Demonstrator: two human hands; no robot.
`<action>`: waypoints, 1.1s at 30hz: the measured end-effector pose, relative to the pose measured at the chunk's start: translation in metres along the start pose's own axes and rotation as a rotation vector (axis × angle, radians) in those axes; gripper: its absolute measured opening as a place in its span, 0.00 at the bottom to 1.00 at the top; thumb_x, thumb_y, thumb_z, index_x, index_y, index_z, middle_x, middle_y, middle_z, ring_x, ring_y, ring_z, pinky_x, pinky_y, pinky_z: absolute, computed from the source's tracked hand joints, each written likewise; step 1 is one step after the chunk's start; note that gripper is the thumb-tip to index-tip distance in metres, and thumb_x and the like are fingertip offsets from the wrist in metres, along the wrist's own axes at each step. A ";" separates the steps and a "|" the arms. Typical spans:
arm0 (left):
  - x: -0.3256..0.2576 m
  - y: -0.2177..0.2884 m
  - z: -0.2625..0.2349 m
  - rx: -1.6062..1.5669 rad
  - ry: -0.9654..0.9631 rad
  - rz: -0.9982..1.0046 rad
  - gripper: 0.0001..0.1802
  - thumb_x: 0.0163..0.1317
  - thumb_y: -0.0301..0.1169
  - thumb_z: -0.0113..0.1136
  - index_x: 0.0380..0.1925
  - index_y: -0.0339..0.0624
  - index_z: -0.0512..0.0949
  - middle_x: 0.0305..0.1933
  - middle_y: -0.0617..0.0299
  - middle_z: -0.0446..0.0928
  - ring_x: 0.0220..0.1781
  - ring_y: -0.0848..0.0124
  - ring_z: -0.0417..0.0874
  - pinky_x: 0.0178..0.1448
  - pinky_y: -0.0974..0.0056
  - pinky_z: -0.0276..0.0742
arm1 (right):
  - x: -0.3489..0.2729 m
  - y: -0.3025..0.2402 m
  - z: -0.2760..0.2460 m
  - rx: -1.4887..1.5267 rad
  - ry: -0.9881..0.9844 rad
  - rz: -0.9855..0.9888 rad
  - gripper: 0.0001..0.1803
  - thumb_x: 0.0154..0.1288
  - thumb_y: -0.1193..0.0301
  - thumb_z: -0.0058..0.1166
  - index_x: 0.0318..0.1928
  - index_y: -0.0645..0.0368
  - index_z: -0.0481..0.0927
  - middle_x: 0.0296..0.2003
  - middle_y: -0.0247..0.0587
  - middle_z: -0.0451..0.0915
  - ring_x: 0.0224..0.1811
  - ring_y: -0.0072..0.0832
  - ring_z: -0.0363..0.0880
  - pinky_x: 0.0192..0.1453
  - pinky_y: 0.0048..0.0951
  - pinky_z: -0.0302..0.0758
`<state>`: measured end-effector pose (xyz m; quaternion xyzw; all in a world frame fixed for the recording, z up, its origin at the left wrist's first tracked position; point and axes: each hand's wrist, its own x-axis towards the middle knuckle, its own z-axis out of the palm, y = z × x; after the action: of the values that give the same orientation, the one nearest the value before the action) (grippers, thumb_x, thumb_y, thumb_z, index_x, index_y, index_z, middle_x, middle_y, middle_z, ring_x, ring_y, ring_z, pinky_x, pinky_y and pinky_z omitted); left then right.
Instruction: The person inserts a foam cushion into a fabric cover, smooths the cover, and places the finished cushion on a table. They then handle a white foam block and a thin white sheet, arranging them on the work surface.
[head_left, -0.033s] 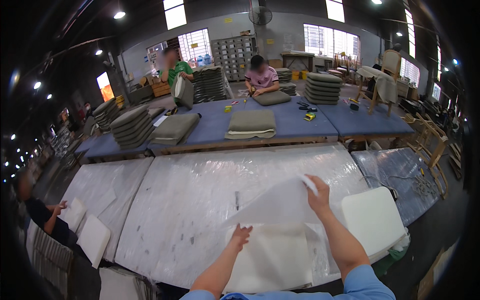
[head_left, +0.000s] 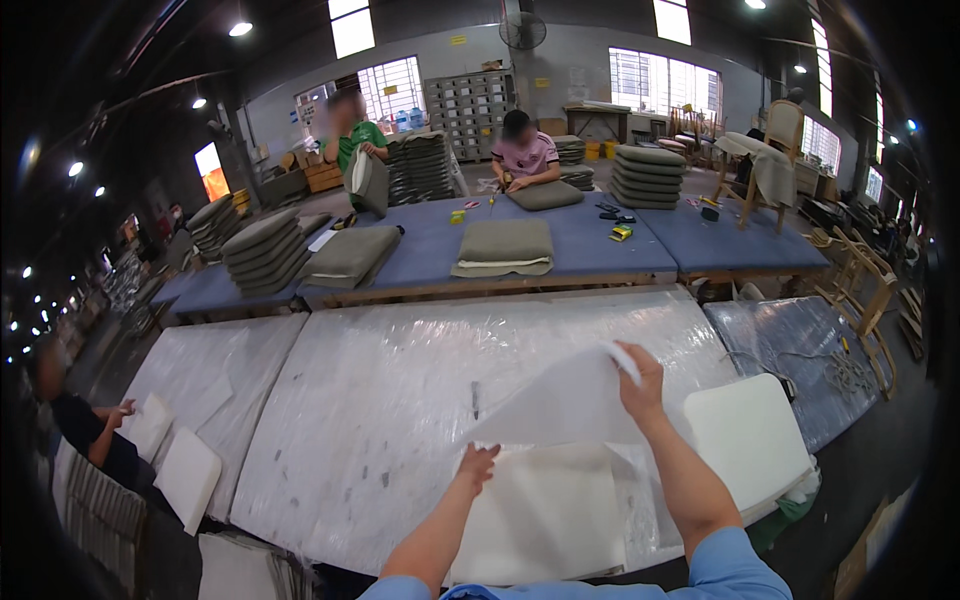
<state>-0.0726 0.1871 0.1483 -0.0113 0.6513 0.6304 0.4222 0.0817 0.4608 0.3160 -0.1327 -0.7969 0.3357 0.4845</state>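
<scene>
My right hand [head_left: 641, 382] is raised over the wrapped table and grips the edge of a thin, see-through white sheet [head_left: 560, 403]. The sheet slopes down from that hand toward my left. My left hand [head_left: 480, 466] is at the sheet's lower left, near the top left corner of a white cushion pad [head_left: 545, 510]. Its fingers are spread, with nothing seen held in them; whether they touch the sheet, I cannot tell. The pad lies flat at the near edge, right in front of me. Another thick white pad [head_left: 748, 440] rests to the right of my right forearm.
A small dark tool [head_left: 475, 398] lies on the plastic-covered table [head_left: 360, 400]. Beyond is a blue table [head_left: 600, 255] with grey-green cushions [head_left: 503, 240], where two people work. At the left, another person handles white pads [head_left: 188, 478]. Cord [head_left: 850, 372] lies at the right.
Almost nothing differs. My right hand has shifted slightly to the right with the sheet edge, and my left hand has moved very slightly.
</scene>
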 end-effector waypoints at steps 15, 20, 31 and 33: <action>-0.058 0.146 -0.041 -0.210 -0.445 0.654 0.14 0.71 0.29 0.59 0.51 0.32 0.80 0.52 0.55 0.83 0.51 0.67 0.86 0.55 0.62 0.84 | 0.109 -0.067 -0.089 -0.009 0.111 0.162 0.15 0.71 0.65 0.62 0.48 0.65 0.85 0.34 0.34 0.85 0.36 0.20 0.79 0.43 0.27 0.76; -0.104 0.171 -0.042 -0.313 -0.162 0.678 0.19 0.72 0.38 0.63 0.54 0.34 0.78 0.50 0.58 0.84 0.48 0.68 0.86 0.53 0.60 0.85 | 0.098 -0.034 -0.099 0.254 -0.108 0.393 0.15 0.69 0.70 0.62 0.52 0.65 0.83 0.42 0.40 0.85 0.43 0.28 0.83 0.47 0.33 0.79; -0.027 0.101 -0.083 -0.021 -0.031 0.267 0.27 0.71 0.42 0.65 0.60 0.32 0.73 0.54 0.56 0.82 0.52 0.65 0.84 0.55 0.59 0.84 | 0.006 0.091 -0.056 0.023 -0.264 0.827 0.39 0.64 0.67 0.69 0.66 0.78 0.65 0.57 0.58 0.77 0.56 0.40 0.80 0.56 0.41 0.80; -0.014 0.072 -0.087 0.063 0.151 0.113 0.31 0.70 0.43 0.66 0.62 0.31 0.71 0.55 0.54 0.81 0.52 0.64 0.84 0.55 0.57 0.84 | -0.022 0.108 -0.031 0.010 -0.327 0.934 0.44 0.64 0.65 0.69 0.69 0.79 0.60 0.61 0.62 0.74 0.59 0.43 0.78 0.59 0.43 0.79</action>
<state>-0.1500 0.1227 0.2015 -0.0089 0.7005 0.6296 0.3358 0.1070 0.5410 0.2385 -0.4191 -0.7162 0.5370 0.1516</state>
